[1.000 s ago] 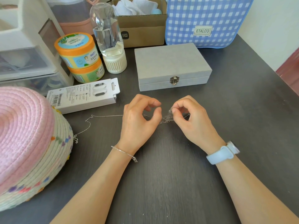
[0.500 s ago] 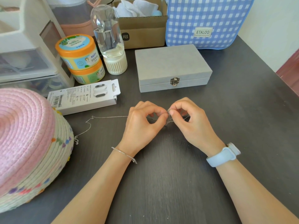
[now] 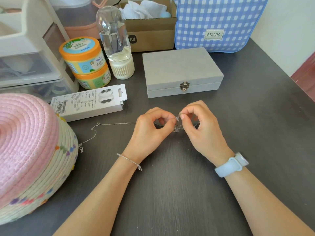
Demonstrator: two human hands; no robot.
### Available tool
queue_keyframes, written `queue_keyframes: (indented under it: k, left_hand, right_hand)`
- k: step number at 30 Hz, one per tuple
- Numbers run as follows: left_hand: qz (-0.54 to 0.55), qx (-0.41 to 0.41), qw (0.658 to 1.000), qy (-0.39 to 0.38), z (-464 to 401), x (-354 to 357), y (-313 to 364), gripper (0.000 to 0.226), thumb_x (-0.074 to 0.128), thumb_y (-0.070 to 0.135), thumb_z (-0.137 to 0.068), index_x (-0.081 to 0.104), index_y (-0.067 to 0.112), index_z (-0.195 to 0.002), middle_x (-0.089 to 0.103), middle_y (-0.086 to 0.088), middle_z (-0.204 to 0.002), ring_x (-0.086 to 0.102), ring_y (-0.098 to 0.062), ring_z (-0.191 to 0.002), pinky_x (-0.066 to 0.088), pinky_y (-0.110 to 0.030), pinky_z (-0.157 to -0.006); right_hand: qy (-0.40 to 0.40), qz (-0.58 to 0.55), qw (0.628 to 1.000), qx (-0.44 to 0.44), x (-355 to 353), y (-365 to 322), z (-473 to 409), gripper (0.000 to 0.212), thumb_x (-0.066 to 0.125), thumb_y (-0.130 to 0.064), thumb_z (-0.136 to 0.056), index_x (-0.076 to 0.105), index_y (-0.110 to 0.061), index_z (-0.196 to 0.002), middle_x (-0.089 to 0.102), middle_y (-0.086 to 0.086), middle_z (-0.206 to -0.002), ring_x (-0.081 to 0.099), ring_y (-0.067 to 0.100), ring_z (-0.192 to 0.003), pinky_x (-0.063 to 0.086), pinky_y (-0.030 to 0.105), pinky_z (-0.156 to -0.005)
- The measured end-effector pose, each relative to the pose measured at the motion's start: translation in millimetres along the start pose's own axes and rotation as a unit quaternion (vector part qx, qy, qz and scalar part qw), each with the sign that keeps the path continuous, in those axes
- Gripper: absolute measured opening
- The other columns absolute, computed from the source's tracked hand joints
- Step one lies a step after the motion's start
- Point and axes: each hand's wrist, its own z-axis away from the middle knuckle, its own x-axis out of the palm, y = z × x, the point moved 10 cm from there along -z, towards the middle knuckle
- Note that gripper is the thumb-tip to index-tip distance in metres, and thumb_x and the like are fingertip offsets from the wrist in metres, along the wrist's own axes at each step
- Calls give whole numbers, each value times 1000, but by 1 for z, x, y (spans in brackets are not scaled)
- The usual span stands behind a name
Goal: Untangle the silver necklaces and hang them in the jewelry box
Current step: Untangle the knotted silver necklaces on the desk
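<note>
A knot of tangled silver necklaces (image 3: 177, 126) hangs between my two hands just above the dark table. My left hand (image 3: 150, 132) pinches the knot from the left with thumb and forefinger. From the right, my right hand (image 3: 202, 130) pinches its top. One thin chain trails left across the table (image 3: 112, 124) and ends by the woven basket. The grey jewelry box (image 3: 180, 68) stands shut behind my hands, its metal clasp (image 3: 184, 86) facing me.
A pink-lidded woven basket (image 3: 34, 150) fills the left side. A white product box (image 3: 90, 102), two orange jars (image 3: 85, 60), a clear bottle (image 3: 115, 43), a cardboard box (image 3: 151, 33) and a blue checked bag (image 3: 219, 23) line the back. Drawers (image 3: 25, 65) stand far left.
My hands have come closer together, so both now pinch the knot. The knot has been lifted slightly off the table.
</note>
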Motion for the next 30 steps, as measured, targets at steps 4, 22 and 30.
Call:
queue_keyframes:
  k: [4,22,30]
  left_hand:
    - [2,1,1000,22,-1,-4,1,18,64,8,-84,63,22,-72,62,4,-78,53,-7,-73,38,-8,-70]
    - [-49,61,996,36,-1,-2,7,4,58,16,-75,58,16,-70,57,5,-75,53,-7,-72,42,-16,-68]
    - [-7,26,999,30,0,-4,4,26,60,2,-80,54,25,-69,57,9,-74,52,-1,-70,41,-10,-69]
  right_hand:
    - [30,23,998,-40,-8,-9,1,15,48,-21,-83,59,-10,-85,48,-12,-90,51,8,-74,47,38,-72]
    - [-27,93,993,-61,4,-15,3,14,48,-24,-79,57,-14,-75,48,-10,-83,44,6,-76,44,36,-69]
    - [7,104,994,-26,-8,-4,-1,12,45,-23,-78,53,-14,-77,49,-8,-85,43,3,-75,43,32,-66]
